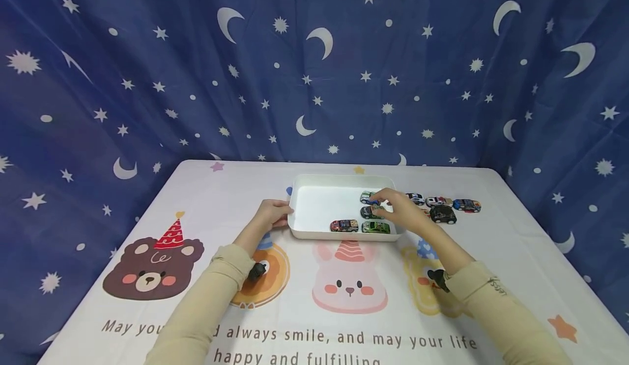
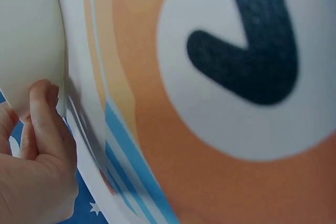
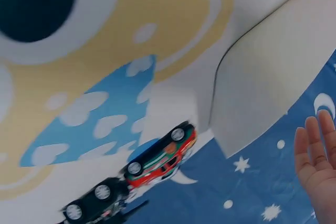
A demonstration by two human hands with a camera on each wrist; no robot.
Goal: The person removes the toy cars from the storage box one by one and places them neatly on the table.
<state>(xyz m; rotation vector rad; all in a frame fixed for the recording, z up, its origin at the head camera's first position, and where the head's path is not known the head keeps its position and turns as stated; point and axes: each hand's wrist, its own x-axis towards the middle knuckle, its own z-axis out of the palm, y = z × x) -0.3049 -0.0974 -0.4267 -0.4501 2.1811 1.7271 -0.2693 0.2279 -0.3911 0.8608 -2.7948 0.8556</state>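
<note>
A white tray (image 1: 314, 207) stands on the table with several toy cars in its right part. My left hand (image 1: 273, 213) holds the tray's left edge, its fingers against the wall in the left wrist view. Over the right side of the tray reaches my right hand (image 1: 400, 209), its fingertips at a blue-and-white toy car (image 1: 366, 196) and close to a black toy car (image 1: 367, 212). Those fingers look loosely extended in the right wrist view. A red toy car (image 1: 344, 225) and a green toy car (image 1: 375, 227) sit along the front wall.
Right of the tray more toy cars stand on the table, among them a black one (image 1: 443, 214), a blue one (image 1: 467, 205) and a red-and-white one (image 1: 437, 201). My right forearm partly covers this group. A printed cloth (image 1: 275, 348) covers the table; a starry curtain (image 1: 344, 97) hangs behind.
</note>
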